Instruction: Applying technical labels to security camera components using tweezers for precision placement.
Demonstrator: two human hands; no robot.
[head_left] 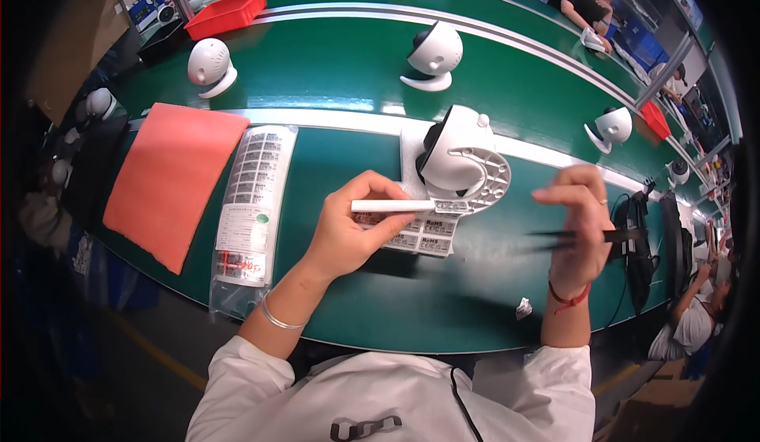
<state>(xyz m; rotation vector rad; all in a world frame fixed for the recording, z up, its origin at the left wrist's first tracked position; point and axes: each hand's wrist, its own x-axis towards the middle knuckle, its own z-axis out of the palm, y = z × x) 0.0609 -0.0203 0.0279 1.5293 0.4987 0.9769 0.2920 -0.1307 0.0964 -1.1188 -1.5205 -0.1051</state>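
Observation:
My left hand [348, 224] is closed, pinching a slim white bar [388, 205] between thumb and fingers. Under the bar lies a sheet of printed labels [435, 244]. Just right of that hand, a white ball-shaped camera [455, 157] rests on its side, with the ribbed underside of its base [495, 174] showing. The bar's right end reaches a small label [452, 207] at the base's lower edge; whether they touch, I cannot tell. Smeared by motion, my right hand [579, 224] is raised to the right of the camera with dark tweezers [554, 240] in its grip.
An orange-red foam sheet [174, 177] and a bagged stack of labels [257, 196] lie on the left. More white cameras [437, 50] stand along the green belt [332, 62]. A crumpled scrap [523, 309] and black cables [633, 244] are at right. Co-workers sit beyond the belt.

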